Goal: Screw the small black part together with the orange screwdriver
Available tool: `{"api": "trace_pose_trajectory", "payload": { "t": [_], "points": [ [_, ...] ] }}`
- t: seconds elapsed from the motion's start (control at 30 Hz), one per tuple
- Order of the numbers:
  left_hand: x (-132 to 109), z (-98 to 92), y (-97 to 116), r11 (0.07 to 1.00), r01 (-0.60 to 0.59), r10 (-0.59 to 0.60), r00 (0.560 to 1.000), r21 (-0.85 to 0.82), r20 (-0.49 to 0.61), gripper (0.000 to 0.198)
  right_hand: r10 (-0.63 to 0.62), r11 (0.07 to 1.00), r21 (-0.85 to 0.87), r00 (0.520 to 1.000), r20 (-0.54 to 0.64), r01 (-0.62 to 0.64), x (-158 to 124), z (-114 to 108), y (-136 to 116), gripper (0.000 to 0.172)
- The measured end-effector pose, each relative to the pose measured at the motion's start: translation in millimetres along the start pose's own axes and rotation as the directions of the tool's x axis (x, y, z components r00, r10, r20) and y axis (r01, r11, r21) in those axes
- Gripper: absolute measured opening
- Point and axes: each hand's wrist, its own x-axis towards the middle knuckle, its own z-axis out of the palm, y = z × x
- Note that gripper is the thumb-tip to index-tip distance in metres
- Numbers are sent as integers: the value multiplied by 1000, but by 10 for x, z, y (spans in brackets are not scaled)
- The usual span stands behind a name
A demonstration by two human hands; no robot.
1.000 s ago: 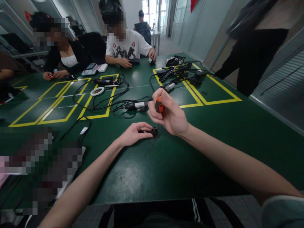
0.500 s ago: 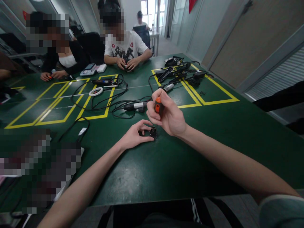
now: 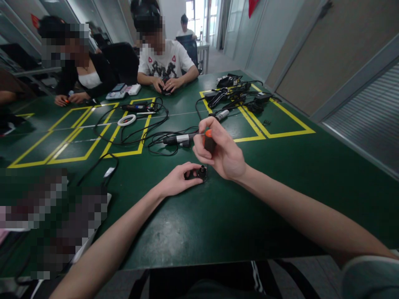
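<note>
My right hand (image 3: 222,151) is wrapped round the orange-and-black handle of a screwdriver (image 3: 210,142), held upright above the table. Its shaft is mostly hidden or too thin to follow. Below and slightly left of it, my left hand (image 3: 179,178) grips a small black round part (image 3: 202,172) between thumb and fingers. This part stands on the green tabletop, with a narrower cylinder with a shiny rim pointing up. Whether the screwdriver touches it I cannot tell.
Beyond my hands lie a black-and-silver corded tool (image 3: 182,140), a white ring (image 3: 126,120) and tangled black cables (image 3: 230,97). Yellow tape (image 3: 289,133) marks boxes on the table (image 3: 249,224). Two people (image 3: 168,62) sit working across it. Blurred-out devices lie at left.
The fingers of my left hand have closed in on the black part. The orange end of the screwdriver handle has turned and tilted slightly in my right hand.
</note>
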Motion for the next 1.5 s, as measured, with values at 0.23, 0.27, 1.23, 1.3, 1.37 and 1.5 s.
{"api": "trace_pose_trajectory", "payload": {
  "t": [0.23, 0.27, 1.23, 1.3, 1.37, 1.5],
  "points": [
    [3, 19, -29, 982, 43, -51, 998, -185, -41, 58, 19, 996, -87, 999, -32, -22, 35, -5, -10, 49],
    [7, 10, -30, 975, 58, -67, 997, -214, -35, 57, 37, 996, -85, 999, -39, -40, 37, -2, -15, 50],
    [-21, 11, 14, 984, 39, -41, 999, -176, -9, 43, -10, 998, -69, 998, -60, 6, 33, -2, 11, 45],
    [-25, 13, 23, 992, 29, -30, 1000, -122, -7, 44, 16, 996, -85, 998, -59, -21, 42, -2, 2, 51],
    [-29, 12, 32, 997, 19, -19, 1000, -77, 4, 44, 46, 994, -92, 997, -63, -52, 43, 0, -9, 57],
    [-35, 8, 49, 1000, -5, 5, 999, -6, 46, 44, 50, 997, -49, 998, -34, -51, 21, 5, -18, 51]
  ]
}}
